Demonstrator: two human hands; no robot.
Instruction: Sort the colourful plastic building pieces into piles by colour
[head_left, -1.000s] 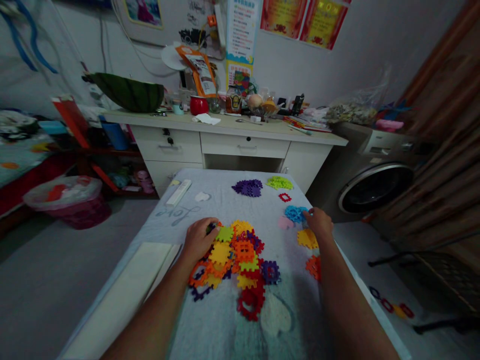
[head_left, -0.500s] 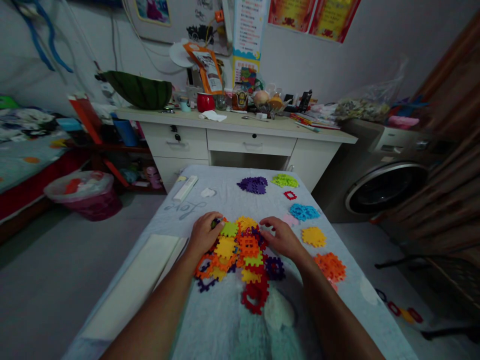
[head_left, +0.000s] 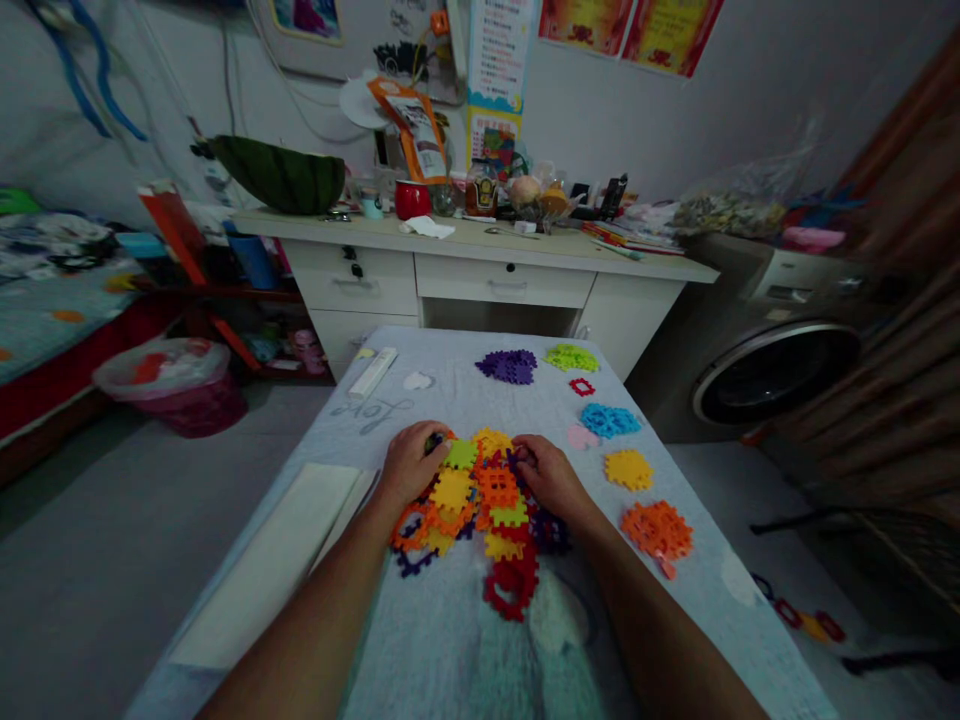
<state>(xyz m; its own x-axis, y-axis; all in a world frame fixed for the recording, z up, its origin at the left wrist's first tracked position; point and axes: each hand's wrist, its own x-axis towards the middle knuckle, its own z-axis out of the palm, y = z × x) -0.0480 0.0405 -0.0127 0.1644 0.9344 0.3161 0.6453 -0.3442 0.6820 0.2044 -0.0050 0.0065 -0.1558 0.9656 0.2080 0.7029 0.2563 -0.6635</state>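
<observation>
My left hand and right hand, fingers curled, rest on opposite sides of the pile of plastic tiles at the middle of the tabletop; whether either pinches a tile I cannot tell.

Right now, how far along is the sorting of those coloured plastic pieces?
Done: a purple pile, green pile, blue pile, yellow pile and orange pile lie apart on the cloth. In hand: the left hand and right hand both rest on the mixed heap, fingers among its pieces. Left: that heap, many orange, yellow, red and purple pieces jumbled together.
</observation>
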